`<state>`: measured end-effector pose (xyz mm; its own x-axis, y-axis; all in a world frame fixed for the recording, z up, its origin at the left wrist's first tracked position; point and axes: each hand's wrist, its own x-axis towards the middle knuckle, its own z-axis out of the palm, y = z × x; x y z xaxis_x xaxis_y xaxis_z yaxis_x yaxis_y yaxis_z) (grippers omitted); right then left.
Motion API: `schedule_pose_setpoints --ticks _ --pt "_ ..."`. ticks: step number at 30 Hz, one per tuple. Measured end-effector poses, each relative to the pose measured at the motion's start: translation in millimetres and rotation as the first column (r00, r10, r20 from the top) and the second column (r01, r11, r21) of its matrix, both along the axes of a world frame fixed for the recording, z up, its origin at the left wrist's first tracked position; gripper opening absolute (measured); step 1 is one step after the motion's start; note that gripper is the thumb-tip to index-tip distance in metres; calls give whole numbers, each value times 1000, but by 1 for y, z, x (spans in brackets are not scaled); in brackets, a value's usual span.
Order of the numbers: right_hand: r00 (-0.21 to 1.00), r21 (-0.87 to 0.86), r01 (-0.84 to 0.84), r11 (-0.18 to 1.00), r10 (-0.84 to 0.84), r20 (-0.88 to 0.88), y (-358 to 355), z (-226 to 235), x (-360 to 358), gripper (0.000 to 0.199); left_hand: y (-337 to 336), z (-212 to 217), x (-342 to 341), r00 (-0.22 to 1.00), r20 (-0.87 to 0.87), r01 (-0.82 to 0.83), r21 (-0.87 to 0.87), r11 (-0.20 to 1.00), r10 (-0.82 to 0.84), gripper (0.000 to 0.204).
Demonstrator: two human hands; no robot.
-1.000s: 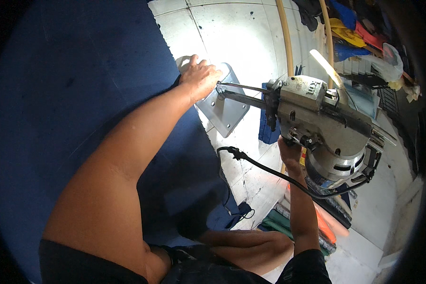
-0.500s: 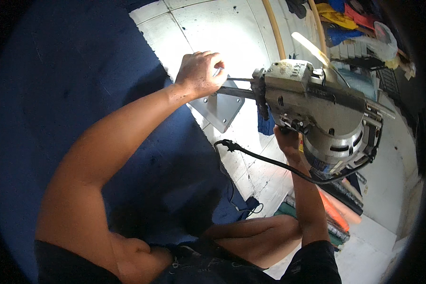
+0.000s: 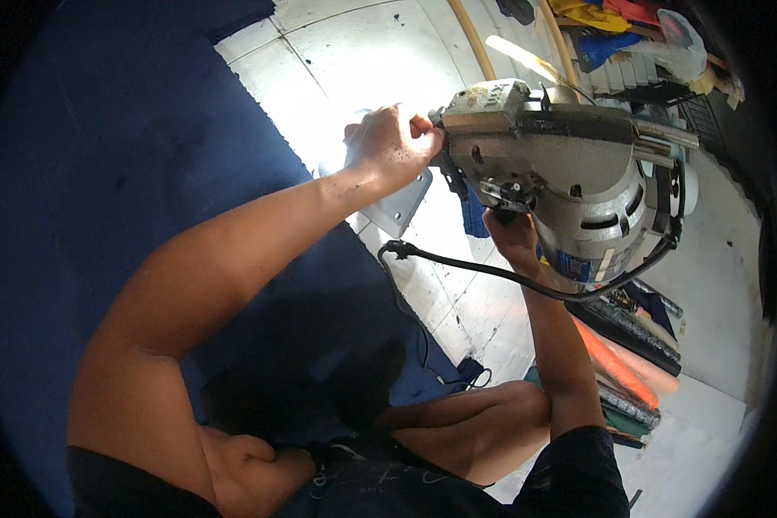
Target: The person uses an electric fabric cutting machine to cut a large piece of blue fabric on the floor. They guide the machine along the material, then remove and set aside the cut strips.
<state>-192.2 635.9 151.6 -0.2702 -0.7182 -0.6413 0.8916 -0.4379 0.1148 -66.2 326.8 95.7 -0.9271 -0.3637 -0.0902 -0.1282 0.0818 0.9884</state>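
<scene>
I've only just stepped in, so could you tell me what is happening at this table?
A person stands over a white table partly covered by dark blue fabric. Their left hand is closed at the front of a grey electric cutting machine, above its metal base plate. Their right hand grips the machine from beneath. A black power cord loops from it across the table.

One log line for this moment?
left hand: on cutting machine front | right hand: gripping its handle | blue fabric: on table
</scene>
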Motion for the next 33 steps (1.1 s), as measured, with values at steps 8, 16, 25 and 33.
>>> schedule_pose_setpoints --ticks 8,16,25,33 --pt "998 -75 -31 997 27 -50 -14 8 11 15 0 14 -1 996 87 -4 -10 1000 4 40" --pt "989 -52 55 997 -47 140 2 -9 -6 11 1 12 -7 992 117 -35 -48 998 41 35" --pt "935 46 211 976 -215 281 30 -37 -26 8 0 15 -12 964 267 -41 170 985 -6 24" --pt "67 2 812 584 -97 993 24 -34 -17 10 0 4 -14 975 220 -62 323 945 -12 30"
